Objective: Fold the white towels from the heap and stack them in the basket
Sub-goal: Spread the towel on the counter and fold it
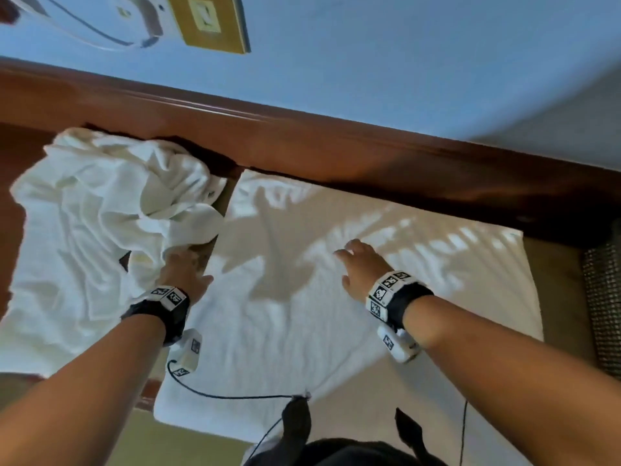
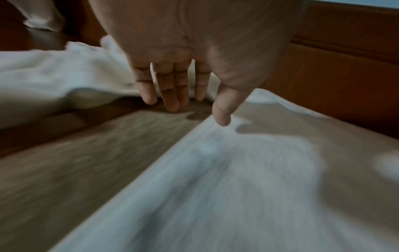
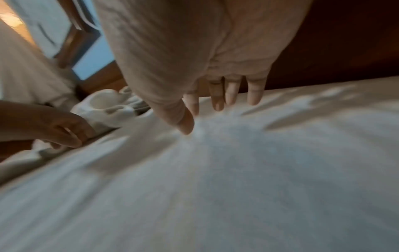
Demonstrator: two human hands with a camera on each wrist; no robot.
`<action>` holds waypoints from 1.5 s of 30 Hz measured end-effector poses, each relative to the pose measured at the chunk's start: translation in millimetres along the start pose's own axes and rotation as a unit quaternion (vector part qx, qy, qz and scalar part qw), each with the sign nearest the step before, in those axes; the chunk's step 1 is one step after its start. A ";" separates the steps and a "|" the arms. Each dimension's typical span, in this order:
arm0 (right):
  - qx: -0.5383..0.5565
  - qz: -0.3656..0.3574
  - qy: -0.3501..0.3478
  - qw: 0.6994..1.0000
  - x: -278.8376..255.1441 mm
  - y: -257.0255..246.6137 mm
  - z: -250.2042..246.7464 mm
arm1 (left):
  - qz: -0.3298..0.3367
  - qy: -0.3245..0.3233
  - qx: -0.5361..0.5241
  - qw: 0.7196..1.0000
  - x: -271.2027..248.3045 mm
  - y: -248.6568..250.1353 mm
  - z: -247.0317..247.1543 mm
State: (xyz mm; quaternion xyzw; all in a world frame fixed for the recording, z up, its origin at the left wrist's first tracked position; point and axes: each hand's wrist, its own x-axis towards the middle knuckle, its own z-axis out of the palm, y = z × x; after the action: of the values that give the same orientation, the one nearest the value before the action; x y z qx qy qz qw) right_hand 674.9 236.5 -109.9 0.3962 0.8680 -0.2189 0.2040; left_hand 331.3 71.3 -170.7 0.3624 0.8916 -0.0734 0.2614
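A white towel [image 1: 353,314] was spread flat on a tan desk [image 1: 557,297], its far edge against a reddish-brown wooden rail [image 1: 336,146] below a pale blue wall [image 1: 403,62]. The heap of white towels [image 1: 100,210] was piled to the left, just beside the spread towel. The right hand [image 1: 361,265] was laid over the towel's far middle, its grip wide with fingers [image 3: 254,92] straight. The left hand [image 1: 184,274] was placed at the towel's left edge near the heap, fingers [image 2: 170,92] extended, nothing held. A woven basket [image 1: 605,297] was partly seen at the far right.
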 end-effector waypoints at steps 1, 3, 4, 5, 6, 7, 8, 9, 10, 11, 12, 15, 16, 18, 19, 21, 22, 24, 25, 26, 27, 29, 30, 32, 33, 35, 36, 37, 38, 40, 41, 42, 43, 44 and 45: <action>0.011 -0.017 -0.022 1.000 -2.6 -24.2 5.5 | 0.000 -0.023 -0.005 1.000 -14.7 -18.4 8.4; 0.023 -0.044 -0.062 0.997 -8.8 -69.0 19.0 | -0.001 -0.053 -0.001 0.999 -49.1 -51.2 24.4; 0.021 -0.059 -0.079 0.995 -12.3 -88.7 25.4 | -0.006 -0.063 0.003 0.998 -68.4 -65.3 33.7; 0.012 -0.074 -0.094 0.993 -14.8 -107.2 31.8 | -0.016 -0.070 -0.001 0.997 -89.8 -75.3 40.6; -0.002 -0.088 -0.111 0.990 -16.2 -124.6 38.0 | -0.028 -0.070 -0.004 0.997 -107.8 -84.4 50.1; -0.015 -0.103 -0.129 0.986 -17.2 -140.8 43.2 | -0.036 -0.061 -0.010 0.997 -124.8 -90.5 59.3; -0.024 -0.117 -0.146 0.982 -17.6 -156.2 47.4 | -0.045 -0.049 -0.017 0.998 -139.4 -94.0 67.8; -0.035 -0.131 -0.155 0.978 -17.7 -169.8 52.2 | -0.054 -0.040 -0.023 0.998 -151.8 -94.1 75.0; -0.052 -0.148 -0.152 0.976 -17.0 -181.9 57.4 | -0.060 -0.027 -0.025 0.998 -160.6 -92.7 82.5; -0.071 -0.171 -0.139 0.973 -16.0 -192.9 62.9 | -0.068 -0.021 -0.028 0.997 -167.6 -90.3 88.5; -0.089 -0.196 -0.123 0.969 -13.8 -203.5 68.9 | -0.073 -0.020 -0.035 0.997 -173.2 -85.9 92.7; -0.131 -0.263 -0.109 0.950 -3.5 -235.1 80.9 | -0.087 -0.025 -0.052 0.995 -181.9 -75.7 97.2; -0.142 -0.275 -0.117 0.944 1.6 -244.1 83.5 | -0.087 -0.022 -0.044 0.995 -183.0 -74.5 97.6; -0.165 -0.282 -0.134 0.936 8.4 -254.5 86.6 | -0.063 -0.013 -0.038 0.997 -185.6 -76.6 100.7; -0.178 -0.280 -0.131 0.934 10.3 -255.7 88.6 | -0.052 -0.017 -0.056 0.997 -188.2 -78.5 102.4; -0.200 -0.269 -0.108 0.936 5.7 -250.7 85.9 | -0.040 -0.054 -0.093 0.993 -198.0 -81.3 105.4; -0.199 -0.254 -0.093 0.942 0.5 -244.8 82.3 | -0.043 -0.082 -0.092 0.991 -204.2 -80.9 107.6; -0.182 -0.215 -0.064 0.957 -14.0 -223.2 74.2 | -0.048 -0.123 -0.058 0.990 -217.3 -74.4 108.0; -0.178 -0.199 -0.051 0.962 -23.7 -207.6 68.7 | -0.042 -0.137 -0.036 0.989 -223.4 -68.2 108.1; -0.177 -0.186 -0.042 0.966 -34.6 -188.9 63.6 | -0.028 -0.149 -0.019 0.988 -229.4 -58.3 107.6; -0.178 -0.171 -0.036 0.968 -47.2 -167.8 58.2 | -0.003 -0.159 -0.008 0.987 -236.3 -44.5 105.8; -0.171 -0.133 -0.022 0.976 -74.0 -123.1 49.3 | 0.067 -0.158 -0.002 0.985 -253.6 -7.5 101.6; -0.165 -0.110 -0.016 0.980 -88.2 -100.1 46.7 | 0.097 -0.153 -0.005 0.983 -264.4 13.5 98.8; -0.160 -0.059 -0.011 0.985 -121.1 -51.0 46.5 | 0.156 -0.141 -0.023 0.977 -290.5 56.2 99.3; -0.161 -0.030 -0.014 0.986 -139.8 -26.0 48.3 | 0.189 -0.139 -0.038 0.971 -305.2 77.1 102.8; -0.162 0.025 -0.006 0.986 -177.1 24.2 59.6 | 0.267 -0.184 -0.084 0.942 -336.8 113.9 118.0; -0.152 0.052 0.004 0.987 -196.7 46.5 67.0 | 0.292 -0.240 -0.135 0.916 -353.5 129.8 126.0; -0.125 0.086 0.013 0.988 -216.0 66.6 75.4 | 0.289 -0.304 -0.217 0.881 -367.7 141.4 135.0; -0.086 0.119 0.019 0.989 -234.7 83.7 85.2 | 0.263 -0.345 -0.293 0.852 -379.3 148.9 142.4; -0.036 0.156 0.010 0.987 -274.5 110.2 110.2 | 0.192 -0.272 -0.391 0.858 -386.5 152.2 163.1; -0.014 0.167 -0.002 0.986 -292.0 118.5 124.1 | 0.149 -0.170 -0.393 0.891 -381.4 147.9 174.8; 0.011 0.173 -0.016 0.985 -307.9 124.4 139.2 | 0.100 -0.067 -0.359 0.926 -376.1 141.4 184.9; 0.051 0.182 -0.019 0.982 -321.4 126.3 152.7 | 0.050 0.010 -0.322 0.945 -372.4 135.3 193.6; 0.098 0.199 -0.023 0.975 -331.3 126.2 166.7 | 0.015 0.037 -0.308 0.951 -370.0 129.1 202.8; 0.147 0.216 -0.019 0.965 -338.4 125.3 180.1 | -0.006 0.029 -0.319 0.947 -369.9 126.3 212.4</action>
State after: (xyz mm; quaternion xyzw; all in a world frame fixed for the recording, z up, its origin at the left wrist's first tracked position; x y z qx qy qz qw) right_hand 1008.8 10.3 -106.5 0.5959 0.7158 -0.3025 0.2026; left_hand 727.6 -129.9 -152.3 0.2568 0.8780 0.2237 0.3364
